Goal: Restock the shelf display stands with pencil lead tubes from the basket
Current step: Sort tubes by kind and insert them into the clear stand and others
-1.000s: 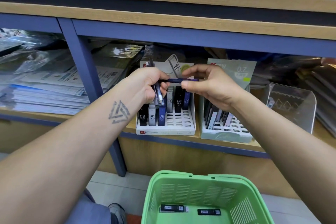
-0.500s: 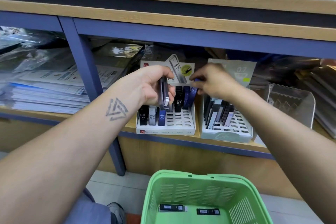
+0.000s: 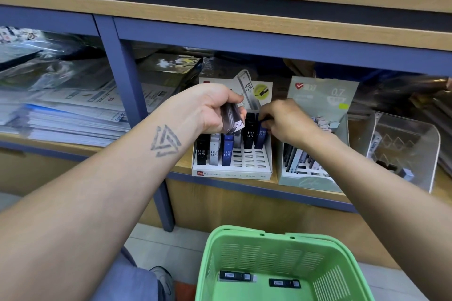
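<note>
1. The left hand [image 3: 210,110] is raised in front of the white cardboard display stand [image 3: 232,171] on the wooden shelf [image 3: 182,164]. Its fingers are curled and clamped on a small bundle of dark pencil lead tubes [image 3: 232,117], and the white caps of the tubes point down to the right.
2. The right hand [image 3: 286,120] reaches to the back row of the same stand. Its fingers are together and pinch the top of a blue pencil lead tube [image 3: 261,135], which stands upright in a slot just beside a black tube marked HB 0.5 [image 3: 250,133].
3. In the front row of the stand there are three upright tubes side by side: one black [image 3: 201,151], one grey [image 3: 214,151] and one blue [image 3: 227,151]. The slots to the right of them are open.
4. A pale green display stand marked 0.7 [image 3: 315,181] is just beside the white one, on its right, and it holds tilted grey and dark tubes.
5. A clear plastic holder [image 3: 411,144] stands further to the right on the shelf.
6. The light green plastic basket [image 3: 269,252] is below the shelf, near the person. Two black tubes [image 3: 236,276] lie flat on its bottom, apart from each other.
7. Stacks of paper in plastic sleeves [image 3: 61,115] lie in the left compartment of the shelf.
</note>
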Available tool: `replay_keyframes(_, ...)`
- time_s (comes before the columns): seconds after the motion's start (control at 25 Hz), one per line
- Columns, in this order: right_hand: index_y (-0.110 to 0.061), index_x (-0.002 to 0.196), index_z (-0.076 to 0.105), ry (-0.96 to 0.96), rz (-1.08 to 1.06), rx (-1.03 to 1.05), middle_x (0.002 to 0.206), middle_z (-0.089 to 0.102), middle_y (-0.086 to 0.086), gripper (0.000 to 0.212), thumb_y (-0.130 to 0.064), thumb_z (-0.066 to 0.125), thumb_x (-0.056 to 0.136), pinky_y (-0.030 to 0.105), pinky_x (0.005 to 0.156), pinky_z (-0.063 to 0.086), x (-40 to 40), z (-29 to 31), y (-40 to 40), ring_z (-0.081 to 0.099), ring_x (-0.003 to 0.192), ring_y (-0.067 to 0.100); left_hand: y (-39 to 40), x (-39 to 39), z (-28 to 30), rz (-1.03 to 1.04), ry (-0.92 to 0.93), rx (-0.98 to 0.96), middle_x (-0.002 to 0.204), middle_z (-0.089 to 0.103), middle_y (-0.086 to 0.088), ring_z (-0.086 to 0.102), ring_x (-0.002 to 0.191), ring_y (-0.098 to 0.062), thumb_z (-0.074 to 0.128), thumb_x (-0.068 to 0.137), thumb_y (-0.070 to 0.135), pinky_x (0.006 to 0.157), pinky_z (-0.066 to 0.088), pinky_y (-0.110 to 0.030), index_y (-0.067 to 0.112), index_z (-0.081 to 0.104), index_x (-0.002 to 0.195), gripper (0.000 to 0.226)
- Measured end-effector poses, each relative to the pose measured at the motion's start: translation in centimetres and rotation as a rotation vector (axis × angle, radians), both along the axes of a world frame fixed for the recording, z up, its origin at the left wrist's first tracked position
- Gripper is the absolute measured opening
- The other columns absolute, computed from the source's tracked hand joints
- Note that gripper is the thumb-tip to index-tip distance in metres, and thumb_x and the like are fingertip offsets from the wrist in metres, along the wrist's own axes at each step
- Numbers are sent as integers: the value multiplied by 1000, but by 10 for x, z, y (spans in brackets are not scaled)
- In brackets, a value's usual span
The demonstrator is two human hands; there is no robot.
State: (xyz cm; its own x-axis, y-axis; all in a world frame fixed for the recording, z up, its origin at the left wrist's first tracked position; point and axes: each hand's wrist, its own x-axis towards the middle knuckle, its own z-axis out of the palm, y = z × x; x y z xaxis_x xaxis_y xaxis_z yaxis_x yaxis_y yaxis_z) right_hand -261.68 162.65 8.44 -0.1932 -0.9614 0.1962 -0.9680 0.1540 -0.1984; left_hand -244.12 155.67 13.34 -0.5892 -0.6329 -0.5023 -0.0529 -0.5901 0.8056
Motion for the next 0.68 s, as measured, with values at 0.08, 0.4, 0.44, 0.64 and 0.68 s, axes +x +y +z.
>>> replay_keyframes(0.08,-19,106,75,88,-5,-50,106,69,12,19,-11,68,90,42,83,56,1,1,-2,64,97,35,0,1,0,-1,2,3,73,51,-11,52,57,-16,53,100,4,44,52,-24,3,52,94,6)
replay_keyframes(0.4,-14,103,71,284,-114,-19,100,68,11,21,-5,63,85,38,71,55,11,-3,-2,65,89,37,6,2,-3,-21,-3,-15,61,60,-11,61,47,-18,60,97,4,46,55,-26,3,58,86,11)
replay_keyframes(0.44,-15,104,71,309,-116,-11,102,67,9,21,-8,63,86,36,70,54,10,-2,-2,65,89,35,8,2,-4,-25,-2,-19,60,61,-12,63,45,-19,59,97,4,47,56,-26,1,59,86,12)
replay_keyframes(0.64,-9,104,70,-828,-54,-96,88,74,16,17,-23,61,100,33,65,59,29,26,25,71,76,27,13,0,-4,-16,39,-3,64,68,-13,69,50,-24,59,97,4,54,59,-35,-3,63,87,13)
replay_keyframes(0.68,-5,106,66,-1088,-34,1,88,74,21,22,-27,62,100,31,62,61,35,32,33,74,76,31,12,-1,-4,-6,48,-2,65,68,-13,69,51,-23,60,97,5,53,59,-35,-2,63,88,12)
